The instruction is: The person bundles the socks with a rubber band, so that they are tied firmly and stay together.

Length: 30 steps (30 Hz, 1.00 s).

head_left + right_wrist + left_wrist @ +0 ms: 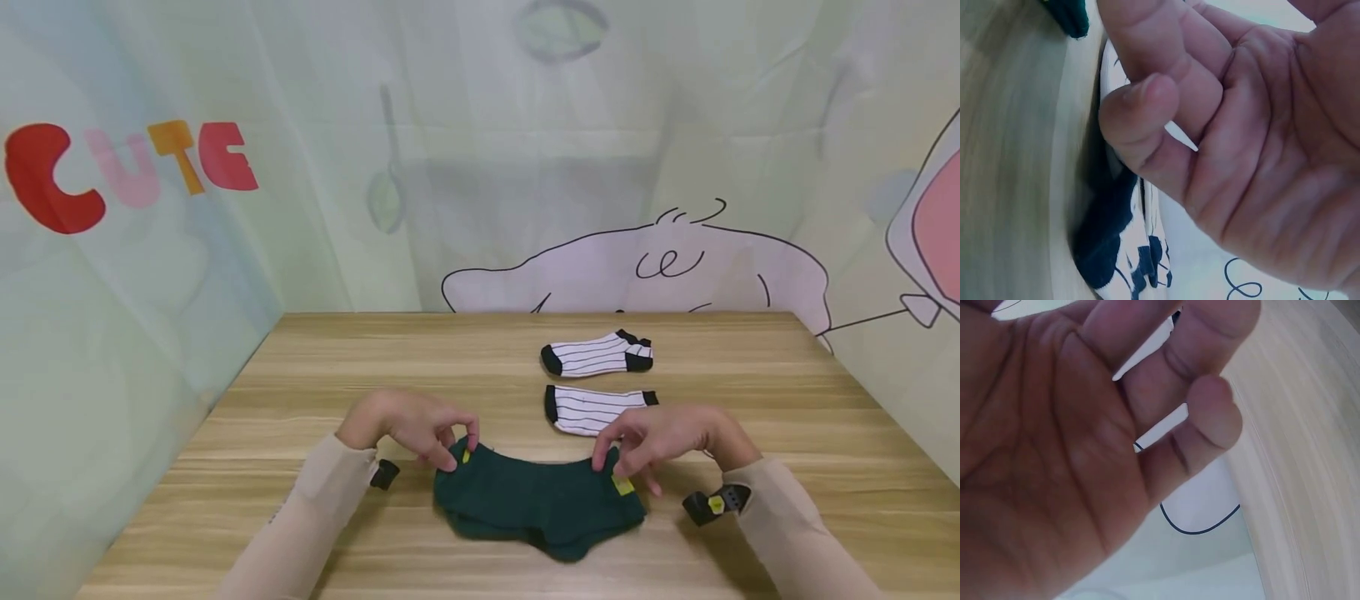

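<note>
Dark green socks (536,500), layered with a heel-like bulge at the front, are stretched between both hands over the near part of the table. Their left upper corner is pinched by my left hand (412,425) between thumb and finger, beside a small yellow tag. At the right upper corner my right hand (667,433) pinches the cloth by a larger yellow tag (623,484). In the right wrist view, a green edge (1072,15) shows past the fingers. The left wrist view shows mostly my palm (1041,469); the cloth is hidden there.
Two white striped socks with black ends lie flat behind the right hand, the far one (592,357) above the near one (585,408). The right hand overlaps the near one. A printed curtain (480,208) hangs around the wooden table (360,358).
</note>
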Tool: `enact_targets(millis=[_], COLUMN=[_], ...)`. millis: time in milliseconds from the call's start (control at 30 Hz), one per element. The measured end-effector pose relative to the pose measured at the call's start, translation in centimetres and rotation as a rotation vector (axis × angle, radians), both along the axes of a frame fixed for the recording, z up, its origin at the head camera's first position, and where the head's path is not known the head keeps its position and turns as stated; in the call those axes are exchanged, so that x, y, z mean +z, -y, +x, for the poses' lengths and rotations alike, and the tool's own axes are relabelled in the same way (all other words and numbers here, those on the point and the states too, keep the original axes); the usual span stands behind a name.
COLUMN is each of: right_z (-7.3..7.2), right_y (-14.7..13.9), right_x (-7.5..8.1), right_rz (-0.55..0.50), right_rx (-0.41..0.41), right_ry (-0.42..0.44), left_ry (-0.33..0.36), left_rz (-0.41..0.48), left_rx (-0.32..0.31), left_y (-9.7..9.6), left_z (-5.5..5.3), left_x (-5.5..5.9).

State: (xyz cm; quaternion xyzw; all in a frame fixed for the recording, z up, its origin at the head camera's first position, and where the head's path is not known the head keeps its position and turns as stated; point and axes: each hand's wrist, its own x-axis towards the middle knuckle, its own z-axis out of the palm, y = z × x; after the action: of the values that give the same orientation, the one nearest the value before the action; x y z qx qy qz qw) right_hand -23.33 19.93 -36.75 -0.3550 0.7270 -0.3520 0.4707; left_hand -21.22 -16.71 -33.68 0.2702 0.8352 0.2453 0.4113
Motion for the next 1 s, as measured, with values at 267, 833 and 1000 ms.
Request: enact_targets(millis=[267, 833, 1000], right_z=[-0.2, -0.6, -0.6], right_y=[-0.6, -1.2, -1.5], right_x=[0.5, 0.4, 0.5], right_rz=[-0.001, -0.026, -0.028], right_rx=[-0.091, -0.139, -0.139], right_ry=[0.023, -0.071, -0.077], left_ry=[-0.052, -0.157, -0.198], left_rz=[-0.003, -0.008, -0.018], left_rx=[0.027, 0.04, 0.023], left_y=[-0.2, -0.3, -0.3], left_z=[-0.2, -0.5, -0.7], left_x=[-0.1, 0.0, -0.1])
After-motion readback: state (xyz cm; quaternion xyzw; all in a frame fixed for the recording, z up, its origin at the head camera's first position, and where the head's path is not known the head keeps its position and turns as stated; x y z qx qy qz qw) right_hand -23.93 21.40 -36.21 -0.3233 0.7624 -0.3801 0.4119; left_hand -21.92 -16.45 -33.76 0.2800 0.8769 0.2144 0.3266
